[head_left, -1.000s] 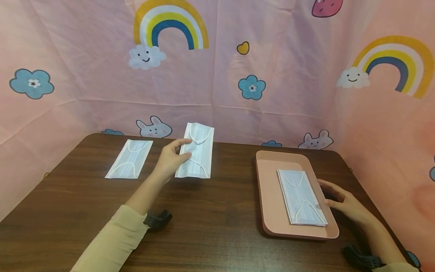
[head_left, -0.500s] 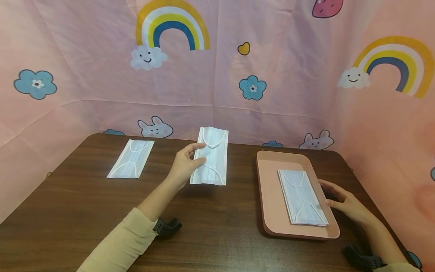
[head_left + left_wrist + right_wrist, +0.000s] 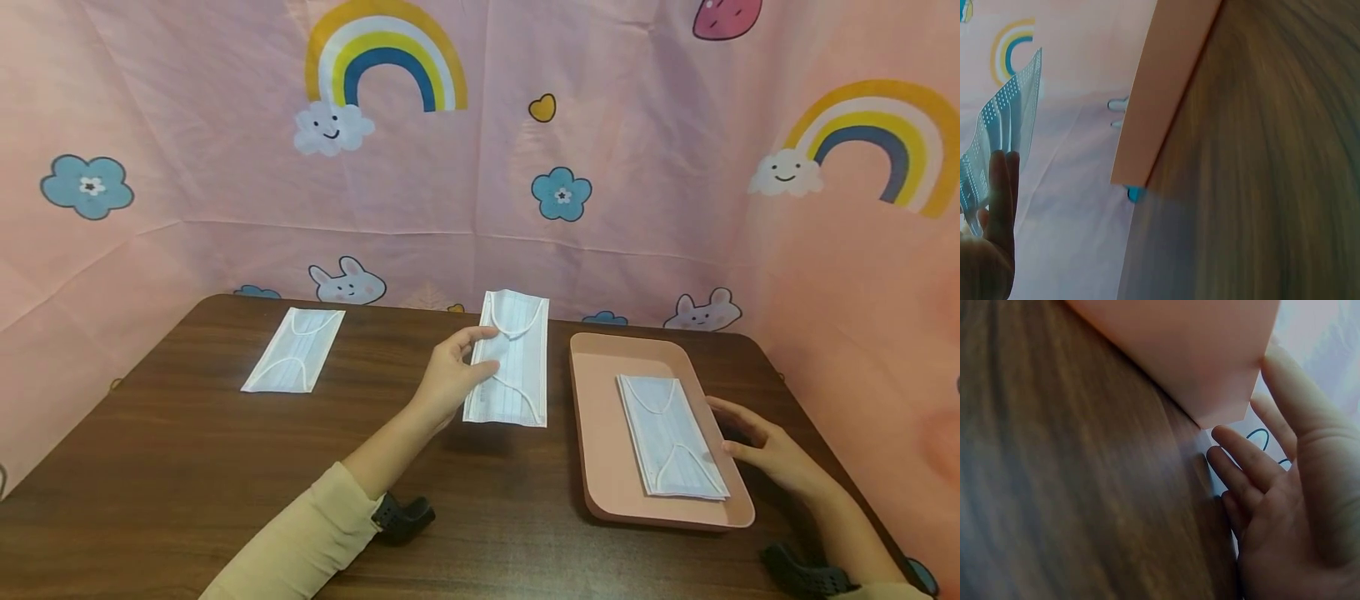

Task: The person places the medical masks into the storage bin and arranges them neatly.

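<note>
My left hand (image 3: 450, 375) pinches a pale blue face mask (image 3: 521, 362) by its left side, between thumb and fingers, and holds it up over the table left of the pink tray (image 3: 588, 442). In the left wrist view the mask (image 3: 1004, 125) appears edge-on above the fingers. Inside the tray lies a small stack of face masks (image 3: 667, 429) with white ear loops. My right hand (image 3: 776, 450) rests at the tray's right side, its fingers loosely extended. The right wrist view shows the thumb at the rim of the tray (image 3: 1191, 356).
Another face mask (image 3: 296, 350) lies flat at the table's back left. The dark wooden table (image 3: 225, 467) is enclosed by a pink cloth (image 3: 420, 183) printed with rainbows, flowers and rabbits. Black straps with camera mounts (image 3: 405, 517) are worn on the wrists.
My left hand has carried the face mask to the right and slightly nearer, towards the tray. The right hand stays at the tray's side, and the other masks stay in place.
</note>
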A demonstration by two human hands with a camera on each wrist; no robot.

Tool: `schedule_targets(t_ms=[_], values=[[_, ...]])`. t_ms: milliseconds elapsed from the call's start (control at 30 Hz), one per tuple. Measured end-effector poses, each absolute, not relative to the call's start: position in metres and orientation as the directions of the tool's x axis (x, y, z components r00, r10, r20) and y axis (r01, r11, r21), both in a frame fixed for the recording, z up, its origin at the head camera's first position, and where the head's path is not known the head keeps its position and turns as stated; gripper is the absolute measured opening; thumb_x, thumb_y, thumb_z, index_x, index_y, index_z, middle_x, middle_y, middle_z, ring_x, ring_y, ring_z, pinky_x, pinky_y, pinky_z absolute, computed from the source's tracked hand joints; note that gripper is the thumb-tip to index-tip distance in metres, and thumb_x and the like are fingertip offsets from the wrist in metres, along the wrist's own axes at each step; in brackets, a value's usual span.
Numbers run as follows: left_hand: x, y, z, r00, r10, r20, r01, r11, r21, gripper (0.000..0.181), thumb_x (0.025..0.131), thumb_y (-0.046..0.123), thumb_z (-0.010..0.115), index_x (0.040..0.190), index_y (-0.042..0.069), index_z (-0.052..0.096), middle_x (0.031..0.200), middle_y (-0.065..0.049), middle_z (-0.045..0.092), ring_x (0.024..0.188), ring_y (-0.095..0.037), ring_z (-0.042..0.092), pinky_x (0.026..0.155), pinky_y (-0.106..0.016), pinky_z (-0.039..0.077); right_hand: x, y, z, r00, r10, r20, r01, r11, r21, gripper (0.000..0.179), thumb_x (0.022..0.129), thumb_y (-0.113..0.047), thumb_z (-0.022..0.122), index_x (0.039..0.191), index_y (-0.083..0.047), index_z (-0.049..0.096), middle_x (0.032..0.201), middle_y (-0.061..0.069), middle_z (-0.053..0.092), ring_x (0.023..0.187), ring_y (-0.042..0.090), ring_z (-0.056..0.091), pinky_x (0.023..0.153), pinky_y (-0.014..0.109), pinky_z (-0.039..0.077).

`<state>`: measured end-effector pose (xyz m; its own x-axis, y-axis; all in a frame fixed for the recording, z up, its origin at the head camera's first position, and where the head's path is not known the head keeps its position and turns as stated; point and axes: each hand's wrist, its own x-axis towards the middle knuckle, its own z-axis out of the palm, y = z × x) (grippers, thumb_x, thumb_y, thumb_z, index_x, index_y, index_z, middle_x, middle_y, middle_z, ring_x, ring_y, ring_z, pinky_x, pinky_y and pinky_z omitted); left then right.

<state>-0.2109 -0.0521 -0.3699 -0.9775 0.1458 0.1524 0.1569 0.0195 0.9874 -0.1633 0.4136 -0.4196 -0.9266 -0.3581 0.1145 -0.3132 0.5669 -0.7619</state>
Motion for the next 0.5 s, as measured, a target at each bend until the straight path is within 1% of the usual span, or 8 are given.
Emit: schedule_targets(t_ms=[100, 167, 267, 300, 367, 433, 500], values=[[-0.209, -0.04, -0.369, -0.975, 0.157, 0.157, 0.158, -0.007, 0.987, 0.039, 0.086, -0.004, 0.065, 0.122, 0.01, 0.062, 0.144, -0.007, 0.042, 0.134, -0.032, 0.032, 0.099, -0.049, 0.039, -0.163, 0.413, -0.42, -0.919, -0.372, 0.127, -0.329, 0.552, -0.766, 0.06, 0.092, 0.0, 0.059, 0.147, -0.006, 0.035, 0.138, -0.019, 0.04, 0.12, -0.008, 0.036, 0.087, 0.015, 0.036], [-0.207, -0.032, -0.369, -0.975, 0.167, 0.147, 0.145, -0.024, 0.989, 0.039, 0.086, -0.004, 0.065, 0.123, 0.009, 0.062, 0.144, -0.008, 0.042, 0.134, -0.033, 0.032, 0.097, -0.048, 0.042, -0.164, 0.413, -0.421, -0.912, -0.385, 0.139, -0.344, 0.538, -0.77, 0.06, 0.091, 0.002, 0.059, 0.146, -0.004, 0.035, 0.138, -0.019, 0.041, 0.12, -0.007, 0.037, 0.088, 0.015, 0.036], [-0.204, -0.023, -0.369, -0.976, 0.18, 0.127, 0.121, -0.039, 0.992, 0.04, 0.086, -0.004, 0.065, 0.123, 0.008, 0.061, 0.145, -0.008, 0.04, 0.135, -0.035, 0.028, 0.102, -0.053, 0.034, -0.164, 0.414, -0.422, -0.909, -0.39, 0.149, -0.353, 0.529, -0.772, 0.06, 0.091, 0.003, 0.059, 0.146, -0.003, 0.035, 0.137, -0.02, 0.041, 0.12, -0.008, 0.036, 0.088, 0.012, 0.034], [-0.203, -0.019, -0.37, -0.976, 0.181, 0.124, 0.118, -0.041, 0.992, 0.04, 0.086, -0.003, 0.065, 0.124, 0.008, 0.061, 0.146, -0.009, 0.039, 0.137, -0.035, 0.025, 0.104, -0.054, 0.031, -0.164, 0.414, -0.422, -0.908, -0.391, 0.151, -0.355, 0.529, -0.771, 0.06, 0.091, 0.003, 0.059, 0.146, -0.003, 0.035, 0.137, -0.021, 0.041, 0.12, -0.008, 0.036, 0.088, 0.012, 0.034], [-0.201, -0.013, -0.371, -0.975, 0.189, 0.118, 0.11, -0.051, 0.993, 0.041, 0.085, -0.003, 0.065, 0.125, 0.008, 0.061, 0.146, -0.009, 0.039, 0.137, -0.036, 0.023, 0.105, -0.057, 0.028, -0.165, 0.414, -0.422, -0.912, -0.382, 0.148, -0.349, 0.534, -0.77, 0.061, 0.091, 0.002, 0.059, 0.146, -0.004, 0.036, 0.137, -0.022, 0.041, 0.12, -0.009, 0.036, 0.089, 0.011, 0.033], [-0.201, -0.006, -0.372, -0.972, 0.199, 0.123, 0.113, -0.061, 0.992, 0.042, 0.086, -0.003, 0.065, 0.126, 0.007, 0.06, 0.146, -0.01, 0.038, 0.137, -0.037, 0.023, 0.105, -0.059, 0.026, -0.165, 0.415, -0.422, -0.914, -0.378, 0.145, -0.345, 0.541, -0.767, 0.061, 0.091, 0.002, 0.059, 0.146, -0.004, 0.036, 0.136, -0.023, 0.041, 0.12, -0.009, 0.036, 0.088, 0.011, 0.033], [-0.201, 0.002, -0.374, -0.972, 0.199, 0.125, 0.114, -0.065, 0.991, 0.042, 0.085, -0.003, 0.065, 0.126, 0.007, 0.06, 0.145, -0.011, 0.04, 0.136, -0.037, 0.024, 0.105, -0.059, 0.027, -0.165, 0.416, -0.422, -0.915, -0.376, 0.144, -0.344, 0.543, -0.766, 0.061, 0.091, 0.002, 0.059, 0.146, -0.004, 0.036, 0.136, -0.023, 0.041, 0.12, -0.009, 0.036, 0.088, 0.011, 0.033]])
